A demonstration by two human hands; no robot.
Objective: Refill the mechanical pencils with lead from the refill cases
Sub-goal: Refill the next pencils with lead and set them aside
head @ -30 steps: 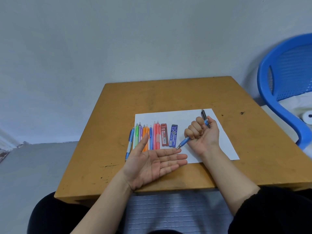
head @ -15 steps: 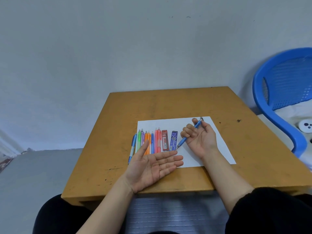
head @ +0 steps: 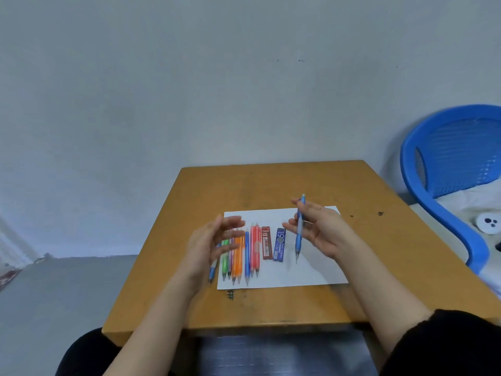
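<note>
Pencil now upright near refill cases

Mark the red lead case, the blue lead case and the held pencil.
red lead case (head: 267, 242), head view, middle of its label
blue lead case (head: 280, 245), head view, middle of its label
blue pencil (head: 298, 242), head view, lower barrel

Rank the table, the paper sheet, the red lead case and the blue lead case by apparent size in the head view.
1. table
2. paper sheet
3. red lead case and blue lead case: about alike, not ranked.
</note>
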